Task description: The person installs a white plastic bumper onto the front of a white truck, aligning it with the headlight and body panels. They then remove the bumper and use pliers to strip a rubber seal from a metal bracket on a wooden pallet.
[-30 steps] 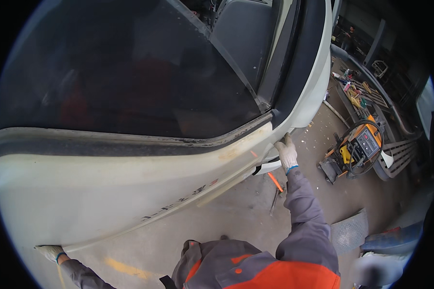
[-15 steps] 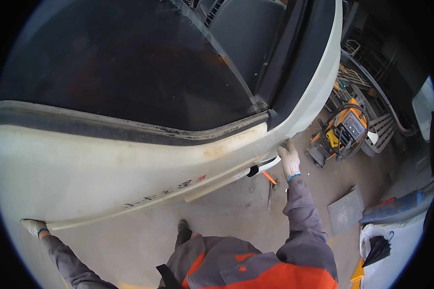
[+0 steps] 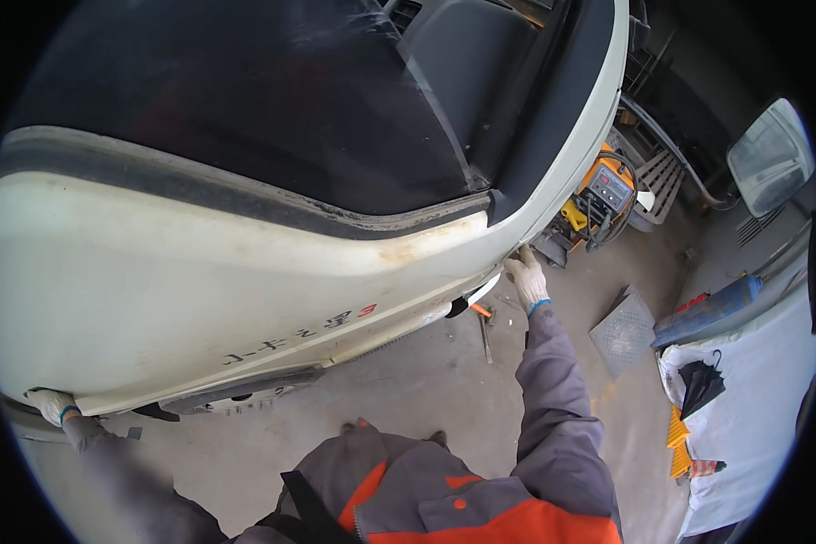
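A large off-white vehicle door [image 3: 245, 263] with a dark window [image 3: 227, 100] fills the upper left. It carries black and red lettering along its lower part. My left hand [image 3: 52, 404], in a white knitted glove, grips the door's lower edge at the far left, its fingertips hidden under the edge. My right hand [image 3: 527, 279], gloved likewise, is closed on the door's right-hand edge, with one finger lying along it. Part of a wheel [image 3: 245, 392] shows beneath the door.
An orange machine with cables [image 3: 607, 190] stands beyond my right hand. An orange-headed hammer [image 3: 484, 331] and a textured metal plate [image 3: 622, 331] lie on the floor. At the right are a blue cylinder [image 3: 721, 308], a black umbrella [image 3: 702, 388] on white sheeting, and a mirror [image 3: 772, 156].
The door's lower edge has risen in view, and both hands have moved up with it. A wheel now shows beneath, and more of the mirror at right is visible.
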